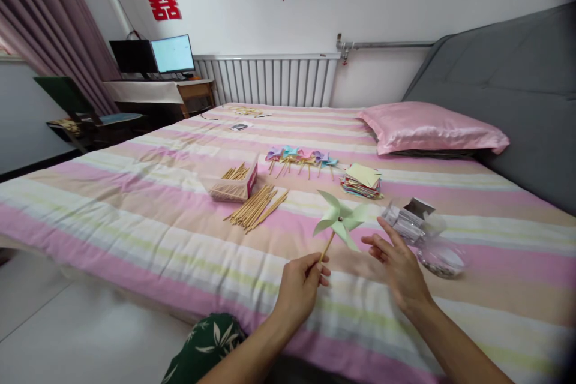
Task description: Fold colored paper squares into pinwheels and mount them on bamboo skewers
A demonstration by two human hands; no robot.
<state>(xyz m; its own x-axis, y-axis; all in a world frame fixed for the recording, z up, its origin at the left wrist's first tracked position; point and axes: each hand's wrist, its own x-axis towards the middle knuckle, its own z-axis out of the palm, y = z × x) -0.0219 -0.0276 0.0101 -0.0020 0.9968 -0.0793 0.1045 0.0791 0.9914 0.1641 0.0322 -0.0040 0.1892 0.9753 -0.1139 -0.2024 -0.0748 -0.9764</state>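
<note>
My left hand [300,283] pinches the wooden stick of a pale green paper pinwheel [340,219] and holds it upright over the striped bedspread [135,216]. My right hand [398,264] hovers just right of the pinwheel, fingers spread and empty, its fingertips close to a blade. Ahead lie a pile of loose wooden sticks [256,207] and a small box of sticks [234,183]. A row of finished pinwheels [301,157] in mixed colours lies farther back, with a stack of coloured paper squares [362,181] to its right.
A clear plastic bag with small parts [438,255] and a small opened box [411,216] sit right of my right hand. A pink pillow [432,127] lies against the grey headboard [517,90]. A desk with a monitor [172,54] stands at the far left.
</note>
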